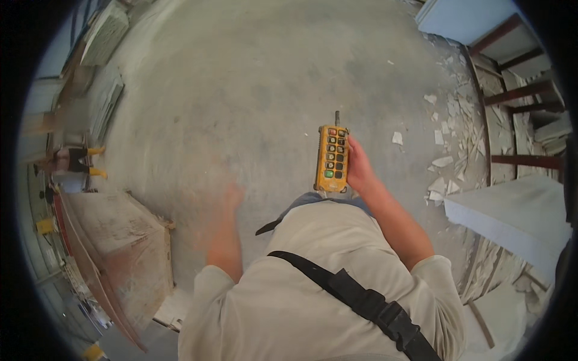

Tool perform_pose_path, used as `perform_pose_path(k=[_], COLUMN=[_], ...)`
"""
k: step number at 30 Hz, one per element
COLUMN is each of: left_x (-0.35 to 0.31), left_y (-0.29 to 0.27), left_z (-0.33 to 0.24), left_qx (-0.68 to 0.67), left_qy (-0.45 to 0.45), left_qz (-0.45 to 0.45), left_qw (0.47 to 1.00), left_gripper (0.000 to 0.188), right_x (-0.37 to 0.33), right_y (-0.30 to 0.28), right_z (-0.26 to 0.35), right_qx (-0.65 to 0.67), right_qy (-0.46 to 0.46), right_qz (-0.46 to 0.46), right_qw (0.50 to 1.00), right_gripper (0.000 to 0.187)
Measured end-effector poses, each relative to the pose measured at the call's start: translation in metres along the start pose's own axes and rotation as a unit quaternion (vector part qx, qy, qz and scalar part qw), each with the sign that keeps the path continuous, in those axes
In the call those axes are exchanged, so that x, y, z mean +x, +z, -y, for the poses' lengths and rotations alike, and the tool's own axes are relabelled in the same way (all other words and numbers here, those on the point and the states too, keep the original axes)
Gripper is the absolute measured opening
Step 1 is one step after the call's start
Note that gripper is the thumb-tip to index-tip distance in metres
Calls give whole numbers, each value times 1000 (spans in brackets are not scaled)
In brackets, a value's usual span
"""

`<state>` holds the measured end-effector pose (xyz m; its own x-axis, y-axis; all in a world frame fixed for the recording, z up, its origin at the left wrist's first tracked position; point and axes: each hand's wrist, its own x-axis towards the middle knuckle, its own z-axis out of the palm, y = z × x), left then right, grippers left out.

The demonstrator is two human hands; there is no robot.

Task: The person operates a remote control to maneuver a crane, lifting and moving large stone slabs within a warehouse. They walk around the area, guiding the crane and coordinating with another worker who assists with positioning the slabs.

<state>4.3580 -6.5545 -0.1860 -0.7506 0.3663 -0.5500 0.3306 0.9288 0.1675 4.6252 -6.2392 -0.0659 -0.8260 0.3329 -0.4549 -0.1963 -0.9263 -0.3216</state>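
Observation:
A yellow crane remote control (332,169) with two columns of buttons and a short antenna is held upright in front of my body. My right hand (359,165) is closed around its right side, with most of the fingers hidden behind it. Among its buttons a green one shows at the bottom and a red one at the top. My left hand (232,195) hangs to the left over the floor, smeared by motion. Its fingers cannot be made out, and no object shows in it.
Broken pale stone pieces (442,161) litter the floor on the right, beside a rack with reddish-brown bars (524,160). A pale slab (512,207) juts out there. At left stand a large brownish bin (129,240), stacked slabs (107,36) and a person in yellow boots (96,172).

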Motion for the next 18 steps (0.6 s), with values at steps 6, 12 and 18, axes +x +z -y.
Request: perform_pose_path(k=[6,12,18], left_x=[-76,-41,-56], left_y=[111,108,50], left_z=[36,52,33], left_qx=[-80,-324,-426], left_qy=[3,-36,-40], left_qz=[159,45,-18], left_qw=[984,944,904], left_gripper=[62,54,53], right_x=[-5,-5,-8], right_y=[3,-12,-20], right_z=[-3,-8,-21], right_qx=[1,7,1], right_qy=[3,20,15], right_qz=[-38,-50,5], right_qw=[999,999,1000], right_gripper=[37,32,31])
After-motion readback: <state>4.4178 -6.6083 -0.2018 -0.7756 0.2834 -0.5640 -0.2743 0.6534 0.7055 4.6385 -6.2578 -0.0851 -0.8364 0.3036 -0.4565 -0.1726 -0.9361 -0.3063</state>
